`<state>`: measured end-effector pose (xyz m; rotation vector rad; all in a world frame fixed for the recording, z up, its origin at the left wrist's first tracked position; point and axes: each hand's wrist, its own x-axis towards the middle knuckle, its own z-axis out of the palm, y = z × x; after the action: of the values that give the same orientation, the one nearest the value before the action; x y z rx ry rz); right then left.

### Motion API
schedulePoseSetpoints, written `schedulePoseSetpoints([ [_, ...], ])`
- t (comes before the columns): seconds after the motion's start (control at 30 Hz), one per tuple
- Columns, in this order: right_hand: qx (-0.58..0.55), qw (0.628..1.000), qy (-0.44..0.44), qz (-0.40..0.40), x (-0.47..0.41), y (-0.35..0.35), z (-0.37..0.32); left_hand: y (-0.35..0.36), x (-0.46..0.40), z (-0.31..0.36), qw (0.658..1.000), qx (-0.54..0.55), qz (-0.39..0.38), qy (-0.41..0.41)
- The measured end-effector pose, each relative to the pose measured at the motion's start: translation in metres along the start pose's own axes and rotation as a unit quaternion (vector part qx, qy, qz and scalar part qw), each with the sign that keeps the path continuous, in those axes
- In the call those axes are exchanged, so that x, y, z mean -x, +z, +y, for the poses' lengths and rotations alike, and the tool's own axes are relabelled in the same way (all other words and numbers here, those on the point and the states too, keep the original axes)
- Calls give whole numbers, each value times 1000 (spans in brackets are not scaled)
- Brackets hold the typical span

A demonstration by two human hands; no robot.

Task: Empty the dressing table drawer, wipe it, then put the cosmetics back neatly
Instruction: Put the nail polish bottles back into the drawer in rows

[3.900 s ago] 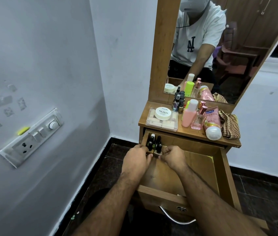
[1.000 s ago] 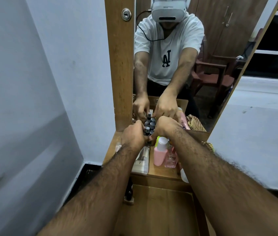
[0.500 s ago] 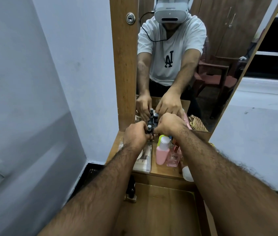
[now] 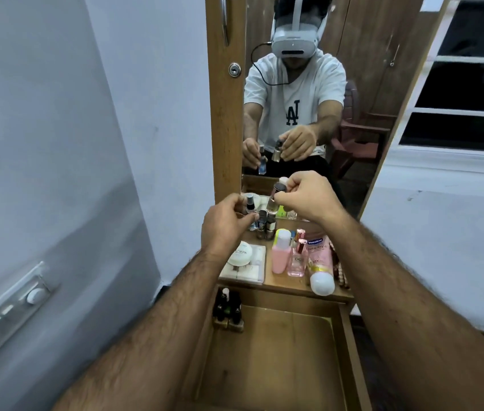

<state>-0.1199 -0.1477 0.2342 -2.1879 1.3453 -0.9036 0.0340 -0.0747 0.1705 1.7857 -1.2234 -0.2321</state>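
Two hands are raised over the dressing table top [image 4: 286,282], each holding one small bottle. Your right hand [image 4: 309,195] pinches a clear bottle with a dark cap [image 4: 274,198] between thumb and fingertips; the bottle hangs tilted above the cluster of small dark-capped bottles [image 4: 265,225] standing at the back of the top. Your left hand [image 4: 224,225] grips a second small bottle [image 4: 255,222], mostly hidden by the fingers; the mirror [image 4: 309,114] shows it with blue contents.

On the top, from left: a round white jar [image 4: 240,254] sitting on a clear flat box [image 4: 252,269], a pink bottle with white cap [image 4: 281,252], a pink perfume bottle [image 4: 297,259], and a pink tube [image 4: 320,262] lying with its white cap toward you.

Drawer [image 4: 350,336] is pulled open below. A few dark bottles [image 4: 228,307] stand in its rear left corner; its wooden floor shows elsewhere.
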Motion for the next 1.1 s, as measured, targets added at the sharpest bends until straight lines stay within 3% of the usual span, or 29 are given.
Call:
schedulePoseSetpoints([
  [0.23,-21,997,40,-67,87,26,31,-3,81,-27,999,0,-36,-21],
  [0.43,14,985,103,-135,144,77,85,37,128,-64,990,-34,-119,-66],
  [0.7,38,974,165,-153,153,118,125,92,134,-74,969,-136,-195,-70],
  [1.1,32,973,187,-131,135,147,143,129,121,-83,963,-198,-165,-81],
])
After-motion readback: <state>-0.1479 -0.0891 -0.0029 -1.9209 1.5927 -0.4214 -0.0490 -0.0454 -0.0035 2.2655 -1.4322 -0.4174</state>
